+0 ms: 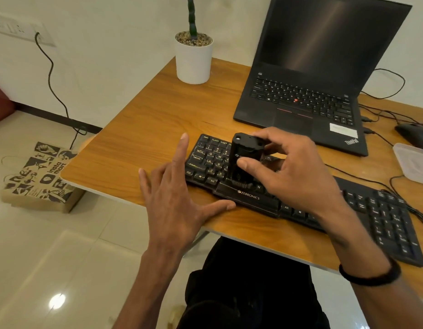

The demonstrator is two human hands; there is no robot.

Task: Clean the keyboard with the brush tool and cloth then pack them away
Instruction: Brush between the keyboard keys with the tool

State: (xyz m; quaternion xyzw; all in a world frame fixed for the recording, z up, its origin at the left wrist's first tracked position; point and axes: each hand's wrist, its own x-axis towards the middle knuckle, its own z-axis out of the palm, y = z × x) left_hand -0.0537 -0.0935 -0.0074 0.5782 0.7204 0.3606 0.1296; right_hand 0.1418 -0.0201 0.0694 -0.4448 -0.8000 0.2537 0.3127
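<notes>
A black Zebronics keyboard (pixel 376 210) lies slanted along the front of the wooden table (pixel 148 129). My right hand (pixel 288 172) grips a black block-shaped brush tool (pixel 243 155) upright, its bristles down on the keys above the space bar. My left hand (pixel 177 191) rests flat with straight, spread fingers at the keyboard's left end, thumb against its front edge. No cloth is in view.
An open black laptop (pixel 307 91) stands behind the keyboard, a white plant pot (pixel 193 60) at the back. A clear plastic container (pixel 414 162) and a black mouse (pixel 412 134) sit at the right with cables. A printed paper bag (pixel 39 176) lies on the floor, left.
</notes>
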